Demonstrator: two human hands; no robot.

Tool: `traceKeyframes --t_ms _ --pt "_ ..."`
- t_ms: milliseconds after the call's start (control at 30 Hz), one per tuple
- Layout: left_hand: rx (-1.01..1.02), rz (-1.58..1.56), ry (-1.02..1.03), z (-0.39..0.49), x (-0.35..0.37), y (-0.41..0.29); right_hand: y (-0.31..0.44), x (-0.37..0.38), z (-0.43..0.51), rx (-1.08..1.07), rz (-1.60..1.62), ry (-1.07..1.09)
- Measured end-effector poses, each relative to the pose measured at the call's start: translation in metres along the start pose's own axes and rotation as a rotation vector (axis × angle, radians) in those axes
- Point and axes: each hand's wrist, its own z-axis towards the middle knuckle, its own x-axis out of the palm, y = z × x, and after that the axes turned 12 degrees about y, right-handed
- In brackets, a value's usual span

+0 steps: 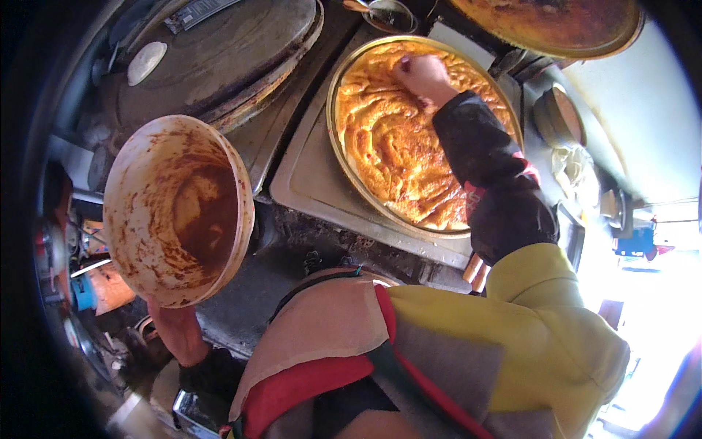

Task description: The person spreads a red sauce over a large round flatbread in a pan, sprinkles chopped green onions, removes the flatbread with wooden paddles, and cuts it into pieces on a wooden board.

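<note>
A large round metal pan [406,142] is filled with an orange-red sauce or batter, its surface swirled and wavy. My right hand [425,77] is at the upper part of the pan, over or on the sauced surface; its fingers are curled and blurred, and whether they hold anything is hidden. At the left, my left hand [164,310] grips a white plastic bowl [145,219] from below at its lower rim, the fingers mostly hidden. The bowl is tilted, its inside smeared with red-brown sauce, some of it pooled at the bottom.
Beneath the pan is a metal stovetop [307,181]. Stacked round dark griddles or lids [219,60] lie upper left, a pale oval thing [147,63] on top. A small strainer [389,16] is beyond the pan; another large round pan [548,27] stands upper right. Round containers [559,115] line the right side.
</note>
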Motion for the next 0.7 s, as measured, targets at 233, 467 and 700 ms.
traceKeyframes --t_ms 233,467,700 --pt "0.0 0.159 0.121 -0.007 -0.009 0.001 0.064 -0.004 -0.054 -0.055 0.691 -0.181" --pt "0.079 0.262 0.19 -0.01 0.013 0.01 0.031 -0.02 -0.085 0.286 0.294 -0.09" --pt "0.146 0.445 0.385 -0.008 0.056 0.006 0.072 -0.106 -0.158 -0.442 1.586 -0.314"
